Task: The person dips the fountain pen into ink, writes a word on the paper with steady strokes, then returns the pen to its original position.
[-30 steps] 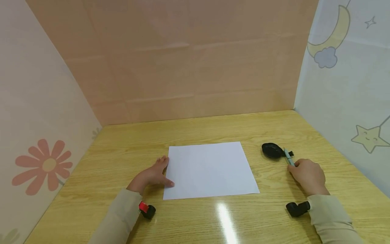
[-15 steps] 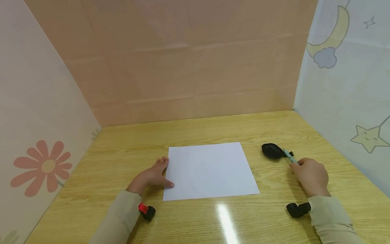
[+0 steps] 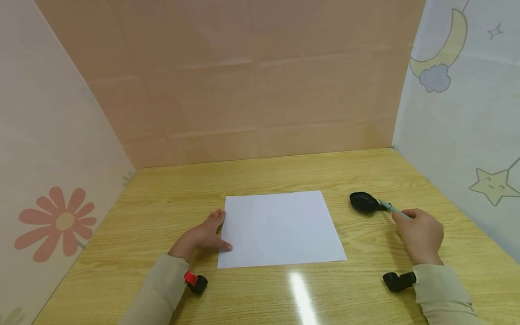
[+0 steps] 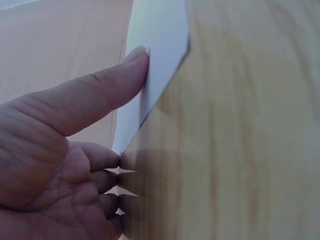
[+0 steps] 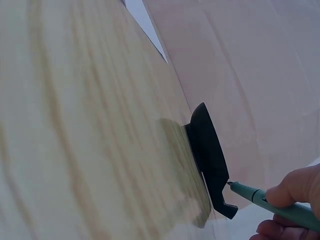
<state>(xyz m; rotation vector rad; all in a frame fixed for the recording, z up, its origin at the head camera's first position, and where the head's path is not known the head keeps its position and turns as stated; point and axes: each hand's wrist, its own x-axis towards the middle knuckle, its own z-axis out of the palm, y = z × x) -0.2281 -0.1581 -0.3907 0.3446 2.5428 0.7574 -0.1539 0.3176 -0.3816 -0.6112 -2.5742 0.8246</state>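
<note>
My left hand (image 3: 206,232) lies at the left edge of a white sheet of paper (image 3: 280,228), thumb over the paper and fingertips down beside it. In the left wrist view the thumb (image 4: 107,90) extends across the sheet, the other fingertips meeting the table. To the right, my right hand (image 3: 420,232) pinches a pale green pen (image 3: 400,212). The right wrist view shows the pen (image 5: 250,194) with its dark tip pointing at a black object (image 5: 207,147) with a rounded body and narrow bent end. Whether the tip touches it I cannot tell.
A light wood-grain table (image 3: 260,176) carries everything. Upright panels stand behind and at both sides; the left has a flower print (image 3: 61,221), the right a moon and star. Black cameras sit on both wrists, and a bright reflection crosses the table's front.
My right hand has shifted slightly right, and the pen in it has turned from nearly upright in view to a flatter slant. The left hand, paper and black object stay put.
</note>
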